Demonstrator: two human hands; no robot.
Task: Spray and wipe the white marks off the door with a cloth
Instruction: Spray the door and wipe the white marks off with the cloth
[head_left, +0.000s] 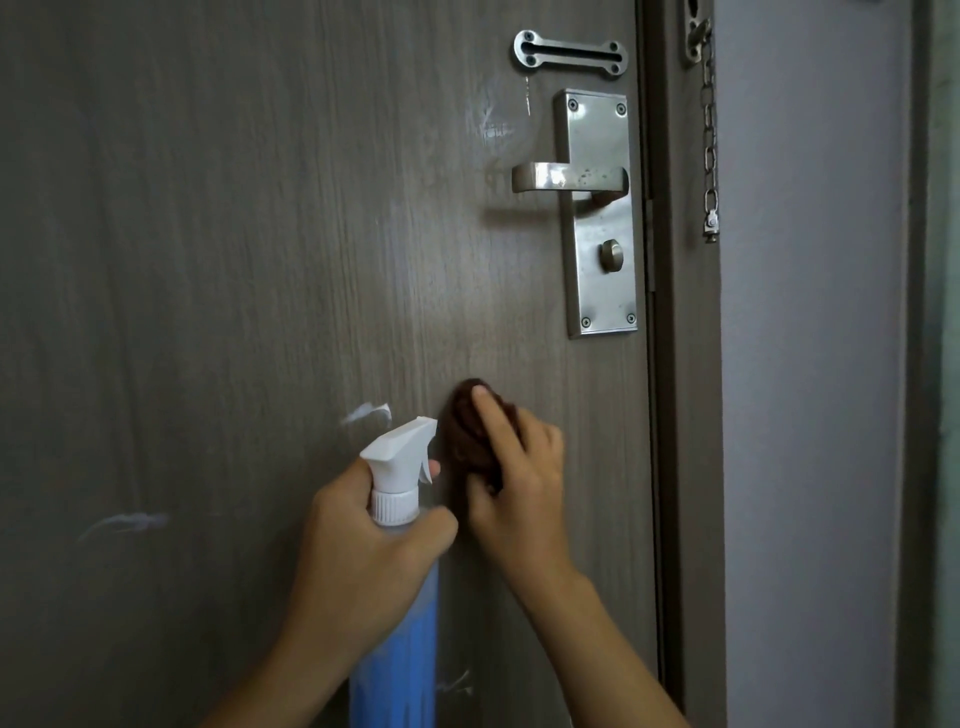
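L hand (363, 540) grips 1 spray bottle (397, 623); R hand (514, 488) presses 1 cloth (467, 436) on door (234, 234); 4 white marks.

The spray bottle (397, 660) base is cut off at the bottom edge; the cloth (470, 441) appears mostly covered by the right hand (511, 483).

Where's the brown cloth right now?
In the head view, the brown cloth is low and centre, pressed to the door under the right hand, below the handle plate.
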